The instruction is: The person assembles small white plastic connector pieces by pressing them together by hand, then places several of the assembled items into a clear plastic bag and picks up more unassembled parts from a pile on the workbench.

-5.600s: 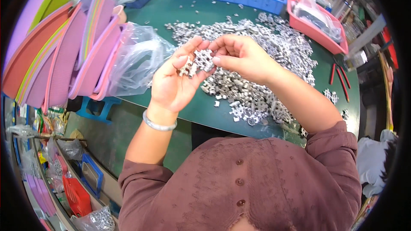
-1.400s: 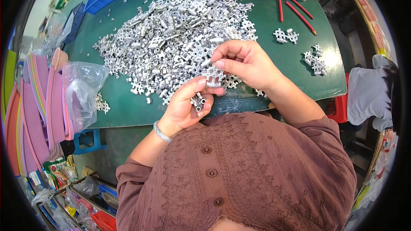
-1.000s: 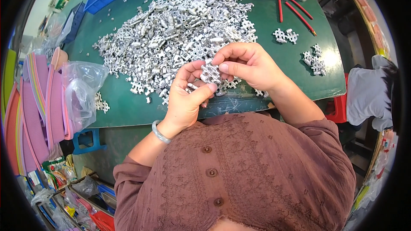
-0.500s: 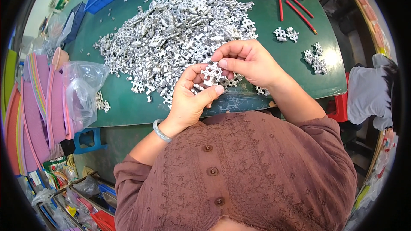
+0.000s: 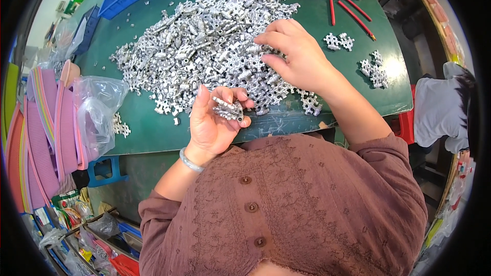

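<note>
I note knobbly, toothed metal pieces [image 5: 227, 110] gripped in my half-curled left hand [image 5: 208, 132], at one o'clock from its palm. My right hand [image 5: 304, 61], loosely open and empty-fingered, has the jagged silvery pile [image 5: 189, 51] at nine o'clock.

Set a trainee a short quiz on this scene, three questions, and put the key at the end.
1. Which hand holds metal pieces in its curled fingers?
2. True or false: the red-handled pliers lie inside the pink tray.
3. Choose one. The right hand is over:
A) the heap of metal parts
B) a blue tray
C) the clear plastic bag

Key:
1. The left hand.
2. False; the red-handled pliers lie on the green tabletop.
3. A.
</note>
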`<state>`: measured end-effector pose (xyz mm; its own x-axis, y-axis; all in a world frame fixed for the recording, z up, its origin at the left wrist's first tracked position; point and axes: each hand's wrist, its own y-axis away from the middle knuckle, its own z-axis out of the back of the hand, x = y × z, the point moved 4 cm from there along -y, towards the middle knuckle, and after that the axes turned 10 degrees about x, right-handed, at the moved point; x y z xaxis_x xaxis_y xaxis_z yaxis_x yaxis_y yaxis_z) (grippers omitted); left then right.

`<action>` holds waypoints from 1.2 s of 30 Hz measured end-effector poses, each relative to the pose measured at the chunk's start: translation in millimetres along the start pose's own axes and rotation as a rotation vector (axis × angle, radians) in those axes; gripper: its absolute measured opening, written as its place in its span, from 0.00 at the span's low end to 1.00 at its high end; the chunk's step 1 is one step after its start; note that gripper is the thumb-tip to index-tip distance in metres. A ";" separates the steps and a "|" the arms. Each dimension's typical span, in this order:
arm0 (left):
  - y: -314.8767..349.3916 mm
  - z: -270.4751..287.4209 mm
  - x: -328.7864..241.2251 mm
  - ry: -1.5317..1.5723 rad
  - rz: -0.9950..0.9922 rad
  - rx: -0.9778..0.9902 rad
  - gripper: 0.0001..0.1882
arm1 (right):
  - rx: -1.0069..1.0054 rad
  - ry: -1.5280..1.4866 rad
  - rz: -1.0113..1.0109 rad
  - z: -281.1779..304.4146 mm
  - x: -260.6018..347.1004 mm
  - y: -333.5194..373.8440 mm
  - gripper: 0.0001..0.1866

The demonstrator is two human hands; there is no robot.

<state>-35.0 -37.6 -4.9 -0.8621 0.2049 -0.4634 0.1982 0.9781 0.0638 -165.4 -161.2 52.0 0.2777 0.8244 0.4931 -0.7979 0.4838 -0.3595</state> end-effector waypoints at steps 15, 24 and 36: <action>0.9 -5.1 -9.3 -0.189 0.050 -0.147 0.09 | 0.045 -0.003 -0.014 -5.5 -9.5 -1.2 0.13; -12.7 -22.2 -10.5 -0.493 0.017 -0.224 0.08 | -0.015 -1.092 -0.357 -11.2 1.3 3.7 0.07; -25.1 -21.0 -32.5 -0.724 -0.202 -0.266 0.08 | 0.241 -1.429 -0.431 -33.5 6.3 24.8 0.09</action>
<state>-21.7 -68.0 27.2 -0.3342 0.0372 -0.9418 -0.1259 0.9885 0.0838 -165.5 -134.1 19.7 -0.1187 -0.4022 0.9078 -0.8989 0.4318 0.0738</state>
